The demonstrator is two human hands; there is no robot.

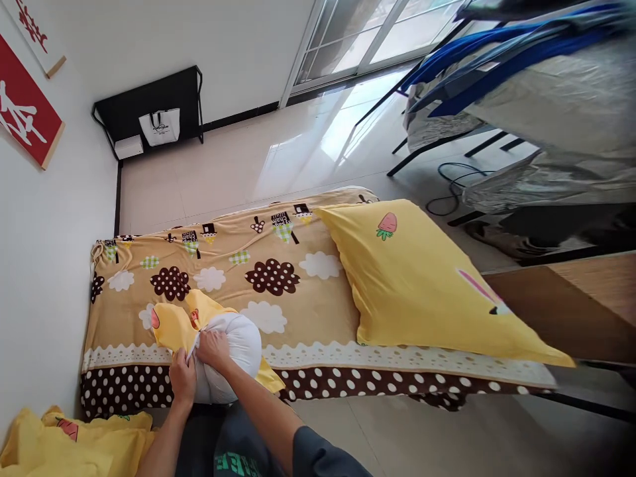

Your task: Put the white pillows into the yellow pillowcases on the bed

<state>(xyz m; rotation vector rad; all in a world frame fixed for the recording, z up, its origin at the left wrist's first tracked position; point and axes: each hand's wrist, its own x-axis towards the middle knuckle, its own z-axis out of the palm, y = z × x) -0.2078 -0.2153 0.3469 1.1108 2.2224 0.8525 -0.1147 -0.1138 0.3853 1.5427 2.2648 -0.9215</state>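
A white pillow, bunched up, rests at the front edge of the bed against my body. Yellow printed fabric that looks like a pillowcase lies partly over its left end, and more yellow cloth shows under its right side. My left hand pinches the edge of the pillowcase. Pressed to the pillow where it meets the cloth, my right hand is closed, its fingers gripping the white fabric. Its fingertips are partly hidden.
The bed carries a brown patterned sheet. On its right lies a yellow pillow. More yellow bedding is piled at lower left. Beyond stand a black rack with a white bag, and a clothes-laden frame.
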